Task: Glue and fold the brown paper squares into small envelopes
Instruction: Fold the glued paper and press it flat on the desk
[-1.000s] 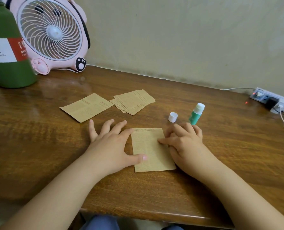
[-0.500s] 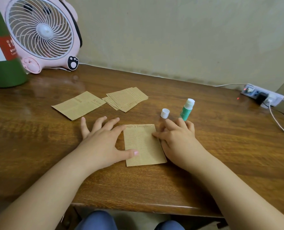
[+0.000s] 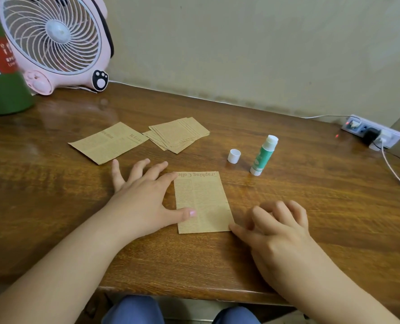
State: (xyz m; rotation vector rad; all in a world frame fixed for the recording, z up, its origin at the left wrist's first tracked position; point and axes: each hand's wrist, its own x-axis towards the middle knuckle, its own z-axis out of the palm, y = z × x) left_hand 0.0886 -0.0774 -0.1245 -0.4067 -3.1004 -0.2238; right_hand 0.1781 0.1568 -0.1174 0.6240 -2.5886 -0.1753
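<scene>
A folded brown printed paper (image 3: 206, 202) lies flat on the wooden table (image 3: 288, 202) in front of me. My left hand (image 3: 145, 195) rests spread on the table at its left edge, with the thumb pressing on the paper. My right hand (image 3: 278, 230) sits at the paper's lower right corner, fingers loosely curled, thumb tip touching that corner. An uncapped green glue stick (image 3: 263, 155) stands to the right of the paper, its white cap (image 3: 234, 156) beside it. A single brown sheet (image 3: 109, 142) and a stack of brown squares (image 3: 178, 134) lie farther back.
A pink desk fan (image 3: 54, 40) and a green bottle (image 3: 0, 85) stand at the back left. A white power strip (image 3: 372, 134) with plugs and cables lies at the back right by the wall. The table's front edge runs just below my forearms.
My right hand has slid from the paper's upper right edge down to its lower right corner. My left hand stays pressing the paper's left side.
</scene>
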